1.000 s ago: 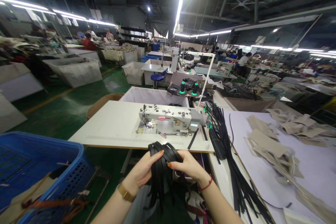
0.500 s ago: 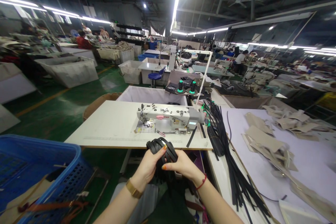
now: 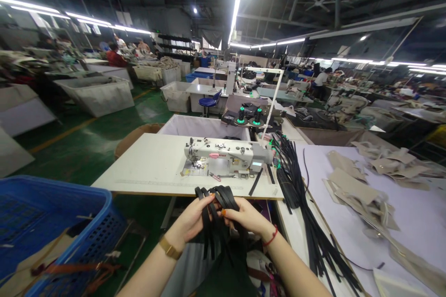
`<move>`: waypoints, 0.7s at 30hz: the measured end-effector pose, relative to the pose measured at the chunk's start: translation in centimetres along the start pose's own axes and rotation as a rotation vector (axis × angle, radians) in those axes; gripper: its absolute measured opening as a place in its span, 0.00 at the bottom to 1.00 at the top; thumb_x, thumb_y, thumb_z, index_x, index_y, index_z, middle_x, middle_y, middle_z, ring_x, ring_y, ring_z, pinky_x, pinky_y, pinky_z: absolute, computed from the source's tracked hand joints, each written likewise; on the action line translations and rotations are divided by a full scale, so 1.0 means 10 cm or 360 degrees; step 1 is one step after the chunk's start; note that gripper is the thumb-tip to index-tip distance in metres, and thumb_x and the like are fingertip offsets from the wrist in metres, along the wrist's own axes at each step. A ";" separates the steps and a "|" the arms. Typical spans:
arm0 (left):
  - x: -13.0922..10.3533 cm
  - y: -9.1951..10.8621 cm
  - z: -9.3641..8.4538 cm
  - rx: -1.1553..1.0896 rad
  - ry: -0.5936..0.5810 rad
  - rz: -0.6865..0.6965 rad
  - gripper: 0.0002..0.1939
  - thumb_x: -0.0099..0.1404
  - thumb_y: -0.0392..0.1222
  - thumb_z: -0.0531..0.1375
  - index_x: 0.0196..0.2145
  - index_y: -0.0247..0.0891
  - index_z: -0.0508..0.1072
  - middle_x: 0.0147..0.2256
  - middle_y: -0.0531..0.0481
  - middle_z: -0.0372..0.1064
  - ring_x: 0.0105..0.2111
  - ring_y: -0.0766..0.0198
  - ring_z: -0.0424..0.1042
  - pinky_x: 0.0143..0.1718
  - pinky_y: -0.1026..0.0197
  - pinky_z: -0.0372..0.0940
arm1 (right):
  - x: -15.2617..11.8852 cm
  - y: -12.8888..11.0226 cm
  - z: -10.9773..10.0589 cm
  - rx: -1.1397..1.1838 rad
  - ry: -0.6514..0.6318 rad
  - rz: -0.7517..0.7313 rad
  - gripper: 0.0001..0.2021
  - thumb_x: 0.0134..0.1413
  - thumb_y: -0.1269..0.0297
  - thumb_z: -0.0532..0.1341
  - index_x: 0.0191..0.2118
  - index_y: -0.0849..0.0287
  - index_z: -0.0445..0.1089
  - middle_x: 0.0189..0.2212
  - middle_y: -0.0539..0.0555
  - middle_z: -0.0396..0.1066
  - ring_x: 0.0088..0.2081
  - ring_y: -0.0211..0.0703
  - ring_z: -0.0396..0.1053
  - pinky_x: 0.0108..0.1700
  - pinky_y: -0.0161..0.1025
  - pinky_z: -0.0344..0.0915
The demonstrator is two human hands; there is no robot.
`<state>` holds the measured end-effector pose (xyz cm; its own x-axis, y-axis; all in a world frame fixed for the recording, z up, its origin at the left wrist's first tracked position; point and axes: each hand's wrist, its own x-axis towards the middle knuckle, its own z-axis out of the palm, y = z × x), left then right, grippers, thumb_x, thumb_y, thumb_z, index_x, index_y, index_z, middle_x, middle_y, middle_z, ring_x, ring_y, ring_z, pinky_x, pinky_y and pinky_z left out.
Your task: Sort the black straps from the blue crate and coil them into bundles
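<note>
A bundle of black straps (image 3: 226,196) is looped over both hands just in front of the white table's near edge, its ends hanging down. My left hand (image 3: 193,217), with a gold watch on the wrist, grips the left part of the straps between thumb and fingers. On the right part, my right hand (image 3: 244,216) is closed, a red string on its wrist. Behind the hands stands a white sewing machine (image 3: 223,153) on the white table (image 3: 146,162). A small black strip (image 3: 256,182) lies at the machine's right.
Long black straps (image 3: 306,213) run down the right side. Beige pieces (image 3: 362,190) lie on the right-hand table. A blue basket (image 3: 111,204) stands at the left. Thread cones (image 3: 258,116) and a white thread stand (image 3: 273,97) are behind the machine.
The straps have spread from a tight coil into two hanging groups. My left hand has moved slightly left, and my hands are a little farther apart.
</note>
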<state>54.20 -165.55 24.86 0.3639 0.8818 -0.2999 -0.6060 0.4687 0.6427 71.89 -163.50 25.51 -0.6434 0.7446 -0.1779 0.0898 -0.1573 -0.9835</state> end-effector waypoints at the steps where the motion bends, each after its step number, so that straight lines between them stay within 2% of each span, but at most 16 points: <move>1: -0.01 0.00 0.00 -0.0002 0.0009 0.0025 0.13 0.59 0.42 0.60 0.40 0.30 0.73 0.35 0.38 0.75 0.32 0.57 0.74 0.35 0.57 0.69 | 0.01 0.02 0.00 -0.0034 0.0038 0.0006 0.16 0.50 0.57 0.61 0.43 0.61 0.70 0.25 0.48 0.69 0.22 0.32 0.61 0.26 0.32 0.62; 3: -0.02 -0.02 -0.02 -0.0018 0.0055 0.0073 0.14 0.59 0.41 0.61 0.40 0.30 0.73 0.37 0.39 0.75 0.35 0.57 0.74 0.37 0.58 0.68 | 0.03 0.05 0.02 -0.0079 0.0131 -0.0081 0.16 0.48 0.56 0.63 0.42 0.61 0.70 0.29 0.50 0.70 0.24 0.33 0.63 0.28 0.33 0.63; 6: 0.00 -0.06 -0.06 -0.0114 0.0083 0.0040 0.14 0.59 0.43 0.60 0.41 0.31 0.73 0.38 0.39 0.75 0.39 0.56 0.74 0.40 0.57 0.68 | 0.10 0.12 0.08 -0.0054 0.0187 -0.0245 0.19 0.43 0.58 0.67 0.41 0.61 0.71 0.37 0.53 0.72 0.37 0.41 0.68 0.41 0.38 0.65; 9: 0.03 -0.10 -0.09 -0.0236 0.0104 0.0016 0.15 0.60 0.44 0.60 0.40 0.31 0.73 0.38 0.39 0.75 0.41 0.55 0.73 0.44 0.55 0.67 | 0.16 0.20 0.16 -0.0022 0.0156 -0.0221 0.20 0.39 0.59 0.69 0.40 0.62 0.72 0.36 0.52 0.72 0.39 0.44 0.68 0.44 0.41 0.64; 14: 0.06 -0.11 -0.10 -0.0323 0.0119 0.0025 0.15 0.61 0.44 0.58 0.40 0.29 0.72 0.38 0.40 0.75 0.41 0.57 0.73 0.45 0.57 0.66 | 0.17 0.26 0.19 0.0068 0.0101 -0.0122 0.18 0.43 0.55 0.66 0.38 0.64 0.72 0.33 0.52 0.72 0.35 0.41 0.68 0.43 0.41 0.64; 19: 0.09 -0.13 -0.13 -0.0341 0.0050 -0.0050 0.16 0.63 0.47 0.56 0.38 0.30 0.72 0.35 0.41 0.75 0.34 0.60 0.74 0.41 0.57 0.67 | 0.11 0.16 0.09 0.0125 0.0074 -0.0216 0.21 0.45 0.55 0.65 0.44 0.61 0.70 0.41 0.55 0.72 0.42 0.45 0.68 0.49 0.45 0.62; 21: 0.12 -0.15 -0.14 -0.0351 0.0071 -0.0032 0.17 0.63 0.49 0.55 0.37 0.30 0.72 0.35 0.40 0.75 0.36 0.59 0.74 0.42 0.57 0.66 | 0.10 0.15 0.09 0.0116 0.0064 -0.0238 0.21 0.46 0.56 0.65 0.46 0.60 0.69 0.44 0.56 0.71 0.45 0.47 0.67 0.51 0.46 0.61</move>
<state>54.57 -165.14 22.55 0.3487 0.8712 -0.3455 -0.7407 0.4820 0.4680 70.71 -163.56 23.86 -0.6146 0.7882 -0.0323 -0.0608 -0.0882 -0.9942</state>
